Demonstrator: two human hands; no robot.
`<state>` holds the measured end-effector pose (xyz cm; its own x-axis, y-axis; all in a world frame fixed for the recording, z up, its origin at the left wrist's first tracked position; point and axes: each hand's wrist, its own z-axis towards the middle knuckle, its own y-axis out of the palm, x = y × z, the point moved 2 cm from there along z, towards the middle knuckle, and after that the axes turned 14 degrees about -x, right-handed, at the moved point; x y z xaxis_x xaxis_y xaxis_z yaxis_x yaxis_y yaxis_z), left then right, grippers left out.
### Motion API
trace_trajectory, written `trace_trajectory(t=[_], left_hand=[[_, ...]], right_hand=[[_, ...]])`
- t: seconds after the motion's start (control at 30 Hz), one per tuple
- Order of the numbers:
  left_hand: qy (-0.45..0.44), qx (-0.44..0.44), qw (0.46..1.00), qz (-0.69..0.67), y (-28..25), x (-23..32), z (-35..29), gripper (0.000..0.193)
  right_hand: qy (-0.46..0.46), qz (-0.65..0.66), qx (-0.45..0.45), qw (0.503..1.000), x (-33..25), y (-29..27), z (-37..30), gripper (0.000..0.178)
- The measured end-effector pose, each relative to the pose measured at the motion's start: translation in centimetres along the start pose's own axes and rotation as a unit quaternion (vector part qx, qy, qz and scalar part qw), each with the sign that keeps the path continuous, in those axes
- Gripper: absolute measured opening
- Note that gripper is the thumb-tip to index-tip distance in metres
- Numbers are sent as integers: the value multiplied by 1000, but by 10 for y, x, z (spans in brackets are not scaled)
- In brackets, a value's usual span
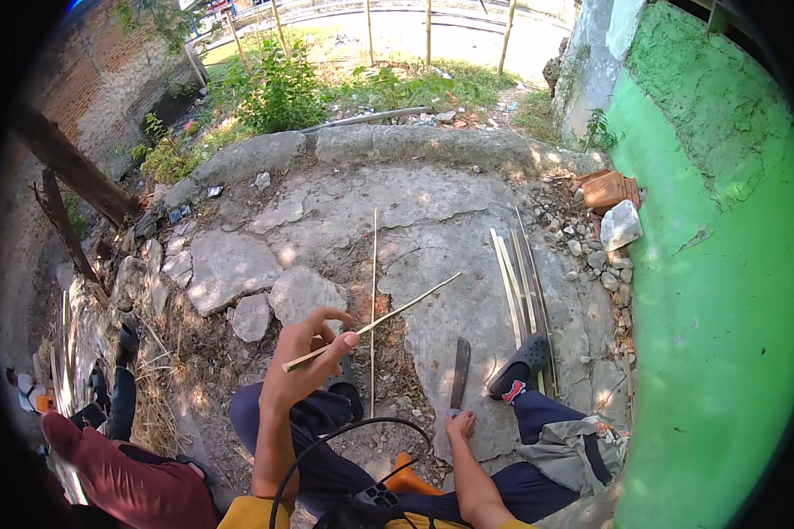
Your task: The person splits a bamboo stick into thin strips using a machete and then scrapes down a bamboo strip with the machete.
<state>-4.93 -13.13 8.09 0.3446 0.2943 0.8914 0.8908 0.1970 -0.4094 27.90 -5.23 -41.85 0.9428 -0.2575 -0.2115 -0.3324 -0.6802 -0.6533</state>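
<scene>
My left hand (307,354) is raised in front of my left knee, a thin pale bamboo strip (406,306) held between thumb and fingers. The strip slants up to the right, its far end over the concrete. Low between my feet, my right hand (460,425) grips a machete (460,375) by its handle, which the fingers mostly hide. The dark, broad blade points away from me, close above or on the slab; I cannot tell which. Another long thin strip (375,238) lies straight ahead on the ground, passing beyond the held one.
Several long bamboo strips (522,278) lie by my right shoe (519,366). Cracked concrete (432,220) and loose slabs (307,295) spread ahead. A green wall (706,309) stands at right, with rubble (622,225) along its foot. Another person's maroon-clothed leg (132,476) is at lower left.
</scene>
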Motion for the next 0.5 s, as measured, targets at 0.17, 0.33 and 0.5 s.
trace_trajectory(t=[0.17,0.33,0.5], left_hand=[[61,88,994,38,-6,3,5,18],[132,151,978,58,2,-7,12,15],[138,183,970,75,4,-11,18,12]], right_hand=[[57,-11,-76,995,-2,3,-10,75],[50,-27,-67,996,14,10,-12,81],[20,30,-89,995,10,-1,-10,75]])
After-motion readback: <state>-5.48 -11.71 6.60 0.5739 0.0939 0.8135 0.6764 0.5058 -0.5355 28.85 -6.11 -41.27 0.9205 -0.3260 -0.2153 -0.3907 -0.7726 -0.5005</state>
